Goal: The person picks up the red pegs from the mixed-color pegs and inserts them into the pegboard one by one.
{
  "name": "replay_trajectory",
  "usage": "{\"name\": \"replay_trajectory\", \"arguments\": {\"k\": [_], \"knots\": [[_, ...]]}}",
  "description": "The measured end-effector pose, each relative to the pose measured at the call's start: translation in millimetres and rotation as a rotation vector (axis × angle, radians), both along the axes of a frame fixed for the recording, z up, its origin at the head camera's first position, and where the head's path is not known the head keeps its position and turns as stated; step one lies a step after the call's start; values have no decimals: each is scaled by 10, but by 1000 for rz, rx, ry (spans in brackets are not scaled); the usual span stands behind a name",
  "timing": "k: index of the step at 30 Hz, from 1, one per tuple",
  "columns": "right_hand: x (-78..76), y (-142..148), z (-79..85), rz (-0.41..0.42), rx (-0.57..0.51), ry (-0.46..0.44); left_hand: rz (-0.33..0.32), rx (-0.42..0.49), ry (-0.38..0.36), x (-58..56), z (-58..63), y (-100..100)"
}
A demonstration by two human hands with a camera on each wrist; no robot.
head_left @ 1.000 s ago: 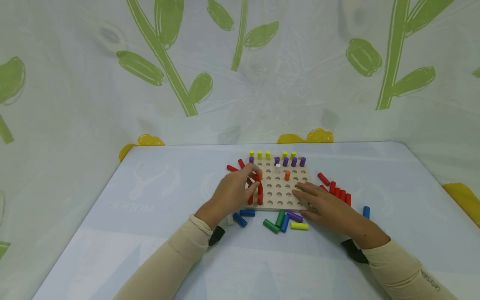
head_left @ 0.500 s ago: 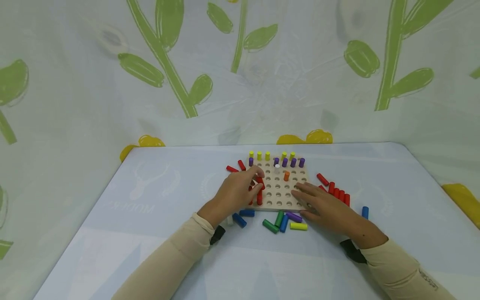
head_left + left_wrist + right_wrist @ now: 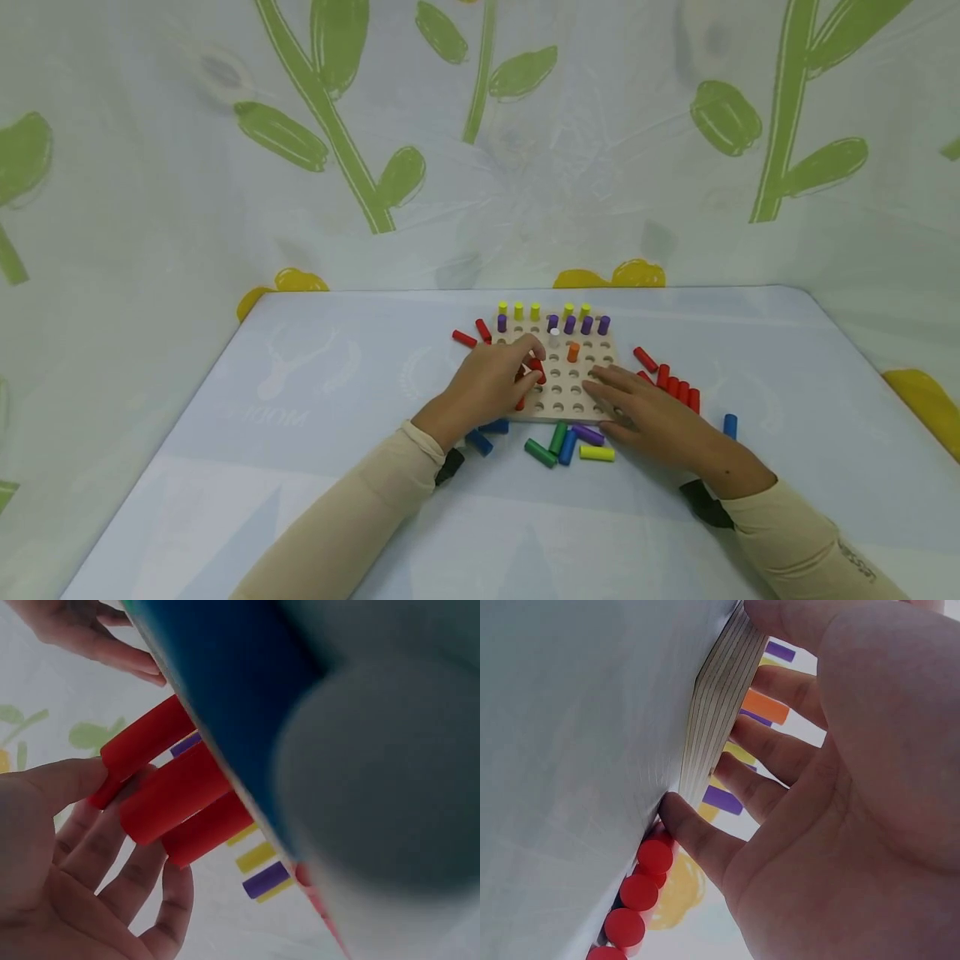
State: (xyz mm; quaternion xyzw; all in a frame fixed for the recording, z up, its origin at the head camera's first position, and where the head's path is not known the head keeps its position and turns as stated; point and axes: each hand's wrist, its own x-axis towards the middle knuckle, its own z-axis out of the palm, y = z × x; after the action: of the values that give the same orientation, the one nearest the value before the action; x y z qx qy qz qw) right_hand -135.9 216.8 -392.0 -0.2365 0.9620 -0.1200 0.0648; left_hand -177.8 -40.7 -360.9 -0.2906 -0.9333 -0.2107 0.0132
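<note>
A pale wooden pegboard [image 3: 567,398] lies on the table, its far rows set with yellow pegs [image 3: 535,312] and purple pegs [image 3: 587,326]. A white peg [image 3: 554,337] and an orange peg [image 3: 573,353] stand nearer its middle. Over the board's left part, my left hand [image 3: 483,385] pinches a red peg [image 3: 537,370] between thumb and fingers. Other upright red pegs [image 3: 176,795] stand close to those fingers in the left wrist view. My right hand [image 3: 660,421] rests on the board's right edge with fingers stretched out, holding nothing. The left hand hides part of the board.
Loose green [image 3: 540,452], blue [image 3: 567,447], purple [image 3: 588,435] and yellow [image 3: 597,453] pegs lie before the board. Several red pegs [image 3: 672,387] lie to its right, near a blue peg [image 3: 731,426]. More red pegs [image 3: 464,338] lie to its left.
My left hand has moved rightward over the board with a red peg between its fingers. The right hand has stayed in place.
</note>
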Motion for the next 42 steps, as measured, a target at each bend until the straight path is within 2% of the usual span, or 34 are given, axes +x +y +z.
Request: {"name": "replay_trajectory", "arguments": {"k": [20,35,42], "knots": [[-15,2,20,13,-10,22,-21,-38,68,-31,-89,4],[-19,7,9,19,-19,19,43,-46,-7,-9,-118,49],[-20,10,-2,16,-14,19,49,-36,-33,-5,-117,54]]}}
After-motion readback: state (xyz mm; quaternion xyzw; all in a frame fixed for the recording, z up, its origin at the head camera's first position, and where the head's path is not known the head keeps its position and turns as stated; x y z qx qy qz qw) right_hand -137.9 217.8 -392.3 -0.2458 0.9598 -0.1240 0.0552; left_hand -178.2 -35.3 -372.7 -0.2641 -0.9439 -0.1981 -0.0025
